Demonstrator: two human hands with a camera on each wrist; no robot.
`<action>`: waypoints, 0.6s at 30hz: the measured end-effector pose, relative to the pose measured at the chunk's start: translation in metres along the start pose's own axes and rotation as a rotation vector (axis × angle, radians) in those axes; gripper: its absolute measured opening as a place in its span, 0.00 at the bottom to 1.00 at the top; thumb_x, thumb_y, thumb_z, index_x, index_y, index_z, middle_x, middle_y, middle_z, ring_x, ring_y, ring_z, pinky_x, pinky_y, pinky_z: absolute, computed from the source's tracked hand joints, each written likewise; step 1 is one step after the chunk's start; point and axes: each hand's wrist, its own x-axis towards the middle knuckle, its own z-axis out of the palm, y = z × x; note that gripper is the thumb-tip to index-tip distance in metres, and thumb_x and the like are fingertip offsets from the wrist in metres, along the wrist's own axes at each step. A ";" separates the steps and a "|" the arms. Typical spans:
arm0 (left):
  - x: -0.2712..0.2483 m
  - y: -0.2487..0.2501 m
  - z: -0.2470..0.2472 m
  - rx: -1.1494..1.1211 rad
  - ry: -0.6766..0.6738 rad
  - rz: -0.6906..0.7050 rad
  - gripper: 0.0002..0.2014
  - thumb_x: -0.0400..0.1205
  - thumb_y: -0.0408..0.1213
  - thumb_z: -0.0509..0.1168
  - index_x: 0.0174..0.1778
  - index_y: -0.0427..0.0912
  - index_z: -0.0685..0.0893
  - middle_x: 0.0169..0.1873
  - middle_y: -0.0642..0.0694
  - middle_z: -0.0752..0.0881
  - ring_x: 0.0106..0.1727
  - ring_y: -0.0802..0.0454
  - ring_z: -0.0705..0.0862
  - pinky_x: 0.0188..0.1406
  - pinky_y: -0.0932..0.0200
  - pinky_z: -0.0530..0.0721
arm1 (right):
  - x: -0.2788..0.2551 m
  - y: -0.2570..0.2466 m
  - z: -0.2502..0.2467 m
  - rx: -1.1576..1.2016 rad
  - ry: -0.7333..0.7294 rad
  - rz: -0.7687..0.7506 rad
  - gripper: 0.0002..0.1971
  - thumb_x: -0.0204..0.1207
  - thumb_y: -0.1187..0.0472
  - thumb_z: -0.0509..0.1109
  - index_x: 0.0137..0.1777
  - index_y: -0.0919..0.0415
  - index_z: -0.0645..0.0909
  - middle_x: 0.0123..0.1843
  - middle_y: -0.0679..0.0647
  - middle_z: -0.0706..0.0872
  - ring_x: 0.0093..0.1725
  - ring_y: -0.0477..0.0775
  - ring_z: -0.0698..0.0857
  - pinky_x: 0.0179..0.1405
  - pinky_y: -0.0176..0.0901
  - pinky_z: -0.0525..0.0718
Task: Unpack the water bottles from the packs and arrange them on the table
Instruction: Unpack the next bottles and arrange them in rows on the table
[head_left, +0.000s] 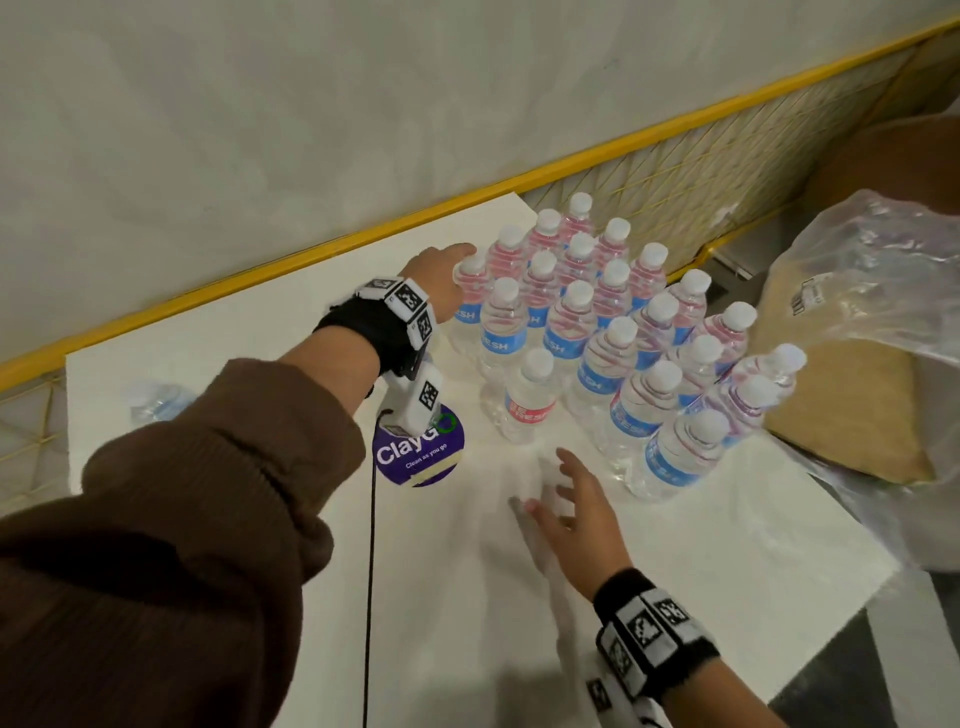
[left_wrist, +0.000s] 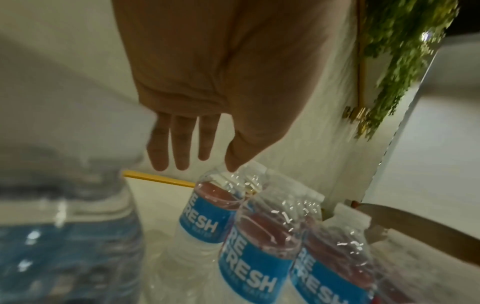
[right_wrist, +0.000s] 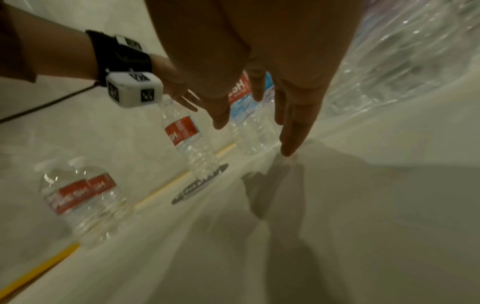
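Observation:
Several clear water bottles (head_left: 597, 322) with white caps and blue or red labels stand in a cluster on the white table (head_left: 675, 561). My left hand (head_left: 441, 270) reaches to the far-left bottle (head_left: 470, 296) of the cluster. In the left wrist view its fingers (left_wrist: 179, 144) are straight, and the thumb tip touches the top of that bottle (left_wrist: 205, 216). My right hand (head_left: 571, 504) hovers flat over the table in front of the cluster with its fingers (right_wrist: 293, 127) spread, holding nothing. A red-labelled bottle (head_left: 532, 395) stands alone just beyond it.
Crumpled clear plastic wrap (head_left: 872, 291) lies over a brown box (head_left: 841, 410) at the table's right end. A purple round sticker (head_left: 415, 452) marks the table. More bottles (head_left: 156, 400) stand at the far left. A yellow rail (head_left: 260, 275) runs along the wall.

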 end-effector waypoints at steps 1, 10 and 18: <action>0.003 0.001 0.002 0.007 -0.016 0.000 0.30 0.83 0.29 0.56 0.81 0.51 0.61 0.76 0.38 0.69 0.74 0.38 0.71 0.69 0.52 0.71 | 0.007 -0.008 -0.001 0.049 0.000 0.006 0.38 0.73 0.53 0.74 0.79 0.44 0.58 0.76 0.49 0.68 0.68 0.50 0.76 0.64 0.47 0.81; 0.018 -0.003 0.013 -0.067 0.108 0.037 0.25 0.84 0.37 0.59 0.79 0.52 0.67 0.73 0.42 0.76 0.73 0.41 0.74 0.73 0.52 0.71 | 0.056 -0.049 0.001 0.190 0.065 -0.082 0.39 0.75 0.53 0.72 0.81 0.44 0.53 0.78 0.46 0.69 0.76 0.50 0.71 0.77 0.53 0.71; 0.022 -0.006 0.015 -0.069 0.179 0.012 0.20 0.84 0.41 0.61 0.73 0.55 0.75 0.66 0.43 0.83 0.67 0.41 0.80 0.66 0.54 0.76 | 0.060 -0.049 -0.003 0.198 0.064 -0.068 0.35 0.78 0.51 0.69 0.80 0.43 0.56 0.76 0.44 0.72 0.74 0.48 0.73 0.74 0.45 0.73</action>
